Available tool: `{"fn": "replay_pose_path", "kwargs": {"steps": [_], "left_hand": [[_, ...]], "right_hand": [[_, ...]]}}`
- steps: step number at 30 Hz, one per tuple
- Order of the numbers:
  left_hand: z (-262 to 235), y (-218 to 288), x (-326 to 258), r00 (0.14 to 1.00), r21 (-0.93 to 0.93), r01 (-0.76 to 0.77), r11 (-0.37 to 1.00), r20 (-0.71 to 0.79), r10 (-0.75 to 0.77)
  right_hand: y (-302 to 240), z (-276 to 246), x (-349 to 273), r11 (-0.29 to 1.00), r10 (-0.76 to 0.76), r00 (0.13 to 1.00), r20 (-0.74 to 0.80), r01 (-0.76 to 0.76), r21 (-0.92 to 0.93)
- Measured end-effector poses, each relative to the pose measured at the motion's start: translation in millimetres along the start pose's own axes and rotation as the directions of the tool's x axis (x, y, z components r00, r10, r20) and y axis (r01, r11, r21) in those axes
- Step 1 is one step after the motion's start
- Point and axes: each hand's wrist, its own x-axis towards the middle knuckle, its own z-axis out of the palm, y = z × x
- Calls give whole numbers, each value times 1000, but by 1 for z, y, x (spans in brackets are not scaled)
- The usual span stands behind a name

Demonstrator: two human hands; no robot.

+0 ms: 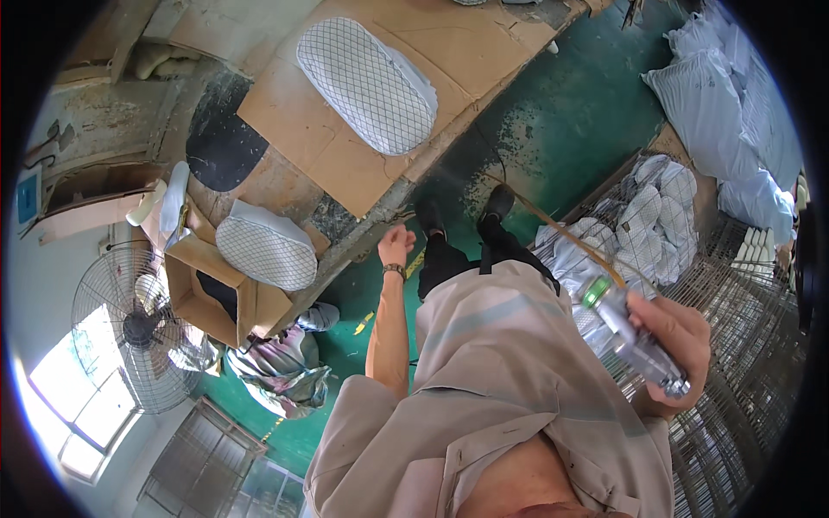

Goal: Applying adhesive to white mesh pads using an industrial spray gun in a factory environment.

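Observation:
My right hand [678, 341] is wrapped round a silver metal hand tool [635, 332] with a green ring at one end. It is held up at my right side, and its exact kind I cannot tell. My left hand [396, 245], with a wristband below it, hangs near the bench edge. Its fingers are curled in and nothing shows in them. Beyond it, a white oblong pad [367, 86] with a dark diamond grid lies on flat cardboard [294, 121]. A similar pad [266, 245] rests at the bench's left end. Both pads are apart from my hands.
A brown hose [566, 233] runs from the floor toward my right hand. Many grid-patterned white pieces [643, 224] are heaped at right, beside wire racks [734, 345] and white sacks [725, 95]. An open cardboard box [211, 289] and a wire-guarded fan [138, 328] stand left.

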Motion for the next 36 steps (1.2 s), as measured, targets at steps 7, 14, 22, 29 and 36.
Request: {"fn": "replay_pose_path", "kwargs": {"steps": [7, 14, 22, 29, 36], "left_hand": [[43, 89, 4, 986, -414, -163, 896, -45, 159], [75, 166, 16, 958, -561, -275, 781, -97, 268], [80, 172, 17, 952, -507, -307, 806, -144, 272], [75, 174, 22, 941, -442, -336, 832, -197, 276], [68, 185, 15, 958, -402, -288, 869, -113, 265]], "right_hand": [[7, -19, -9, 987, 106, 994, 30, -109, 120], [8, -23, 3, 969, 124, 977, -171, -156, -193], [15, -26, 15, 999, -39, 992, -124, 39, -5], [19, -43, 11, 999, 31, 999, -36, -30, 22], [26, -65, 2, 946, 195, 968, -158, -228, -232]]}}
